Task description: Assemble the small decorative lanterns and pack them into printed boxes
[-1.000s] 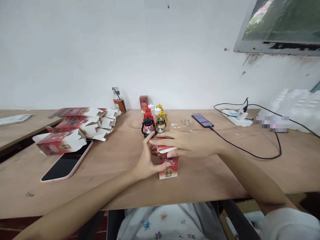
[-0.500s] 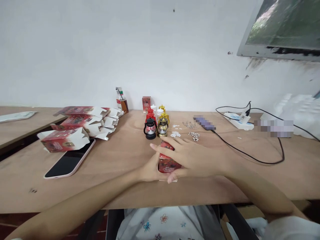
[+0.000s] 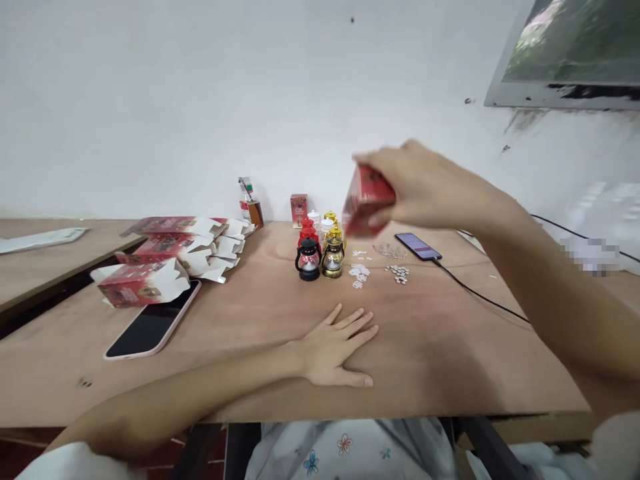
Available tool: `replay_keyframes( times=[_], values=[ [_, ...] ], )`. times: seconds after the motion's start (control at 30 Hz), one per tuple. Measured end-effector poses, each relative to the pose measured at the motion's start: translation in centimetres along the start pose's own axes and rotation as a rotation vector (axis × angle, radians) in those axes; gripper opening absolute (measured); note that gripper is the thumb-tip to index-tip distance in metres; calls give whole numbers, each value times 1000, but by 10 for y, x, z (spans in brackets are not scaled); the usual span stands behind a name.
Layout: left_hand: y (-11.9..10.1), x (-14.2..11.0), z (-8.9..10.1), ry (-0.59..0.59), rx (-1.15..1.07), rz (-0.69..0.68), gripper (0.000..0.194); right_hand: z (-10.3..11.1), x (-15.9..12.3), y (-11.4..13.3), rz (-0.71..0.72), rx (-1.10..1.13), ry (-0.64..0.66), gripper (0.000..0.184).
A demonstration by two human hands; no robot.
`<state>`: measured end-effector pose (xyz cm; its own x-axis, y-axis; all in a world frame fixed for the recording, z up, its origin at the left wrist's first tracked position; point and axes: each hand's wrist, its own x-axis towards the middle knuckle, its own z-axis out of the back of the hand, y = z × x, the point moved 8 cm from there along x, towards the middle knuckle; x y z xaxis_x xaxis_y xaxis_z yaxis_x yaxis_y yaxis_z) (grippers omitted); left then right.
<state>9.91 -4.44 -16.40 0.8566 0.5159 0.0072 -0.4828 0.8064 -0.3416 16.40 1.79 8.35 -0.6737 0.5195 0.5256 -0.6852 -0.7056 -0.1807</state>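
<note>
Left hand [image 3: 331, 353] palm down, splayed | right hand [image 3: 423, 190] raised, closed

Soft, fairly bright light here, a faint shadow spreading over the tabletop [image 3: 240, 340] toward its near right part. The raised right hand [image 3: 415, 187] and its red box [image 3: 369, 200] are smeared by motion; the lanterns look sharper. Blocky pixels mask a patch at far right, and the edges stretch wide.
</note>
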Motion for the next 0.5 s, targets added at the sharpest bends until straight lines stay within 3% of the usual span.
replay_keyframes(
  times=[0.07, 0.17, 0.23, 0.3, 0.37, 0.5],
  values=[
    [1, 0, -1, -17, -4, -7, 87, 2, 38, -14, -81, -163, -175, 64],
    [2, -1, -1, -54, -17, -12, 86, -26, 95, -26, -137, -272, -266, 67],
    [2, -2, -3, -64, -20, -8, 85, -63, 129, -35, -153, -265, -178, 57],
    [1, -3, -3, -67, -22, -2, 82, -101, 154, -53, -261, -188, -99, 53],
    [-1, -5, -1, -71, -33, 0, 80, -147, 171, -81, -458, -112, 91, 67],
    [-6, -7, 1, -22, -58, -30, 78, -215, 200, -111, -587, -33, 239, 79]
  ],
)
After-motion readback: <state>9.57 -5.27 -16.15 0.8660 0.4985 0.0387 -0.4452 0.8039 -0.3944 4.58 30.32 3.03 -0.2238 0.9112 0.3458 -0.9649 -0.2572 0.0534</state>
